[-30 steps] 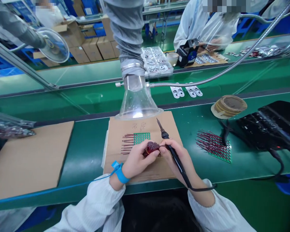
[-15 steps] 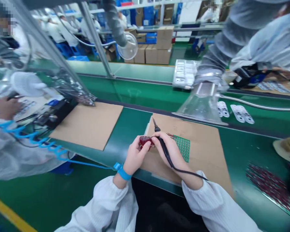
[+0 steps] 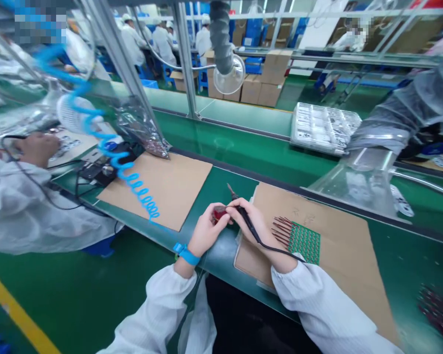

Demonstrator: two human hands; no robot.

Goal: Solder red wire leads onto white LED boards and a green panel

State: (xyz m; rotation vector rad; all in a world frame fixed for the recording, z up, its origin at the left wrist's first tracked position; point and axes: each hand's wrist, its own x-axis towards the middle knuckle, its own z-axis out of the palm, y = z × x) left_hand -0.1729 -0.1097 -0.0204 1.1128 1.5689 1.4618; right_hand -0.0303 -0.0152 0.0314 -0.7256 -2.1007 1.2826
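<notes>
My left hand (image 3: 206,228) is closed around a bundle of short dark red wires (image 3: 220,212), held just off the left edge of the cardboard sheet. In my right hand (image 3: 249,223) lies a soldering iron (image 3: 245,219), its metal tip pointing up and away to the left. The right thumb and fingertips meet at the wire bundle, touching it or very near it. To the right of that hand a green circuit board panel (image 3: 305,242) rests on cardboard (image 3: 347,265), with several red wires (image 3: 281,230) sticking out from its left side.
A blue coiled cord (image 3: 133,182) runs from the upper left to my blue wristband (image 3: 186,254). Another cardboard sheet (image 3: 162,184) lies left. A clear extraction hood (image 3: 362,182) stands behind the board. Dark red wires (image 3: 437,309) lie far right. A co-worker's hand (image 3: 39,147) is at left.
The view has swung left, so the bench appears further right. More red wires beside the board panel are visible. Both hands keep their hold on the wires and iron.
</notes>
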